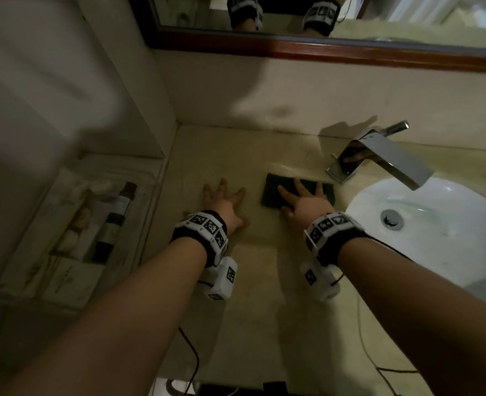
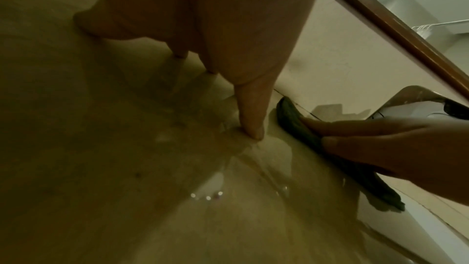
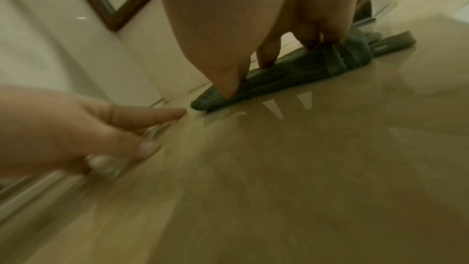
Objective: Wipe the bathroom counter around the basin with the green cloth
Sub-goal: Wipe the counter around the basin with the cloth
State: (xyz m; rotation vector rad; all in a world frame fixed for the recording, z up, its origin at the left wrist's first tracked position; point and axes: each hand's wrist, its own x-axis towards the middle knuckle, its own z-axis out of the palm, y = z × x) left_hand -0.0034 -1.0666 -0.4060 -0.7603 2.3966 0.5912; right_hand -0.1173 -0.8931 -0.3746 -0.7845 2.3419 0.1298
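Observation:
A folded dark green cloth lies flat on the beige counter, left of the white basin. My right hand presses down on it with spread, straight fingers. My left hand rests flat on the bare counter just left of the cloth, fingers spread, holding nothing; its fingertip touches the surface beside the cloth's edge. In the right wrist view the left hand sits to the left, apart from the cloth.
A chrome tap stands behind the basin, right of the cloth. The basin drain is visible. A tray of toiletries with a dark bottle sits at the left. A wood-framed mirror runs along the back wall.

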